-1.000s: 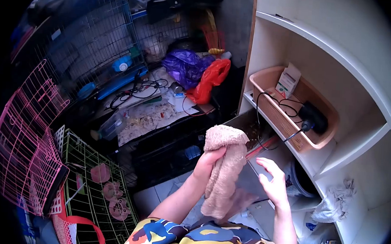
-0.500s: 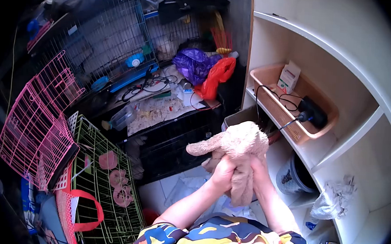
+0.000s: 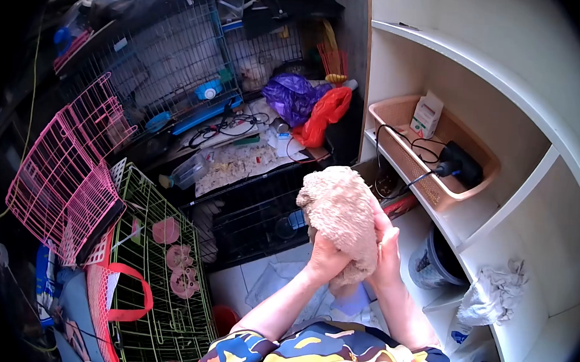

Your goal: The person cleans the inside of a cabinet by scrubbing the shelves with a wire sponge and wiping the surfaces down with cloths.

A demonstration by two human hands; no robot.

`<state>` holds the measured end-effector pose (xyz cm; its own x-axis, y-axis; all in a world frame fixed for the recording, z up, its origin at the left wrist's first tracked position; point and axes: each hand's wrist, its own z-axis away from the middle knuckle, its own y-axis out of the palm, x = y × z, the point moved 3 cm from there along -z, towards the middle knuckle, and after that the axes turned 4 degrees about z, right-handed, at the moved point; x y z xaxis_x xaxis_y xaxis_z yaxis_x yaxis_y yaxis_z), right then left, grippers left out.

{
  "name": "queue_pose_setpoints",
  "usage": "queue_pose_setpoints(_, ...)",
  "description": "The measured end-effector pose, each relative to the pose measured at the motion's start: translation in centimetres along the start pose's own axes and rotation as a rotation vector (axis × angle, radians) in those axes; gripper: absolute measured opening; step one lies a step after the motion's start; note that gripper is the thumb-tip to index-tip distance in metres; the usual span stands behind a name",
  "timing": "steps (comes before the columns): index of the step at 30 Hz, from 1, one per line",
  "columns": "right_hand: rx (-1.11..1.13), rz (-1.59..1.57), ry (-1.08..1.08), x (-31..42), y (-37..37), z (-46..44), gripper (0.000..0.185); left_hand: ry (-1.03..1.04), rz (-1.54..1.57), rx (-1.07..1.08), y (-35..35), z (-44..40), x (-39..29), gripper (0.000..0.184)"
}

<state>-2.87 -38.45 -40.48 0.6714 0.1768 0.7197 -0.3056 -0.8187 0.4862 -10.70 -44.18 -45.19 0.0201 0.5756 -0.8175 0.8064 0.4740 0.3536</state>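
In front of my chest, both hands hold up a fluffy beige cloth, bunched into a rounded lump. My left hand grips its lower left side, thumb pressed on the pile and fingers mostly behind it. On the opposite side, my right hand is closed along the cloth's edge, its fingers pointing up. A short end of the cloth hangs below, between the two wrists. Whether anything is wrapped inside is hidden.
A green wire cage and a pink wire cage stand at left. Purple and red bags lie on the littered surface ahead. White shelves at right hold a tan basket; a bucket stands below.
The cloth has gone from a loose shape with a flap sticking out left to a compact lump. My hands have shifted their grip around it, and the view has turned slightly.
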Motion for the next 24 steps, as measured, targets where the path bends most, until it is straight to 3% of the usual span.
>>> queue_pose_setpoints(1, 0.051, 0.199, 0.012, 0.3, -0.1, -0.3, 0.094, -0.051, 0.056, -0.039, 0.5, 0.1, 0.1, 0.063)
queue_pose_setpoints(4, 0.13, 0.371, -0.162, 2.0, 1.4, -1.2, 0.093, -0.014, 0.102, -0.184, 1.0, 0.0, 0.3, 0.063)
queue_pose_setpoints(6, 0.238, 0.425, -0.177, 2.5, 2.0, -1.5, 0.088, -0.261, 1.261, -0.082, 1.7, -0.7, 0.1, 0.06)
queue_pose_setpoints(7, 0.233, 0.307, -0.147, 2.0, 2.1, -1.7, 0.085, -0.221, 1.038, -0.126, 2.0, -0.4, -0.3, 0.055)
queue_pose_setpoints(11, 0.198, -0.07, -0.053, 0.0, 2.5, -2.0, 0.081, -0.278, 0.737, -0.156, 0.9, -0.2, -1.0, 0.057)
queue_pose_setpoints(13, 0.183, -0.136, -0.021, -0.4, 2.5, -2.1, 0.08, -0.197, 0.702, -0.052, -0.2, -0.7, -0.7, 0.059)
queue_pose_setpoints(16, 0.224, -0.247, 0.02, -0.8, 2.4, -2.1, 0.081, -0.14, 0.987, -0.203, 0.1, -1.4, 0.7, 0.064)
queue_pose_setpoints(19, 0.11, -0.625, 0.236, -1.1, 2.7, -1.6, 0.083, -0.166, 0.95, -0.192, -0.3, -0.9, -0.4, 0.063)
queue_pose_setpoints(24, 0.249, -0.416, 0.262, -1.4, 3.4, -1.9, 0.074, -0.188, 0.814, -0.132, -0.4, 0.3, -1.6, 0.062)
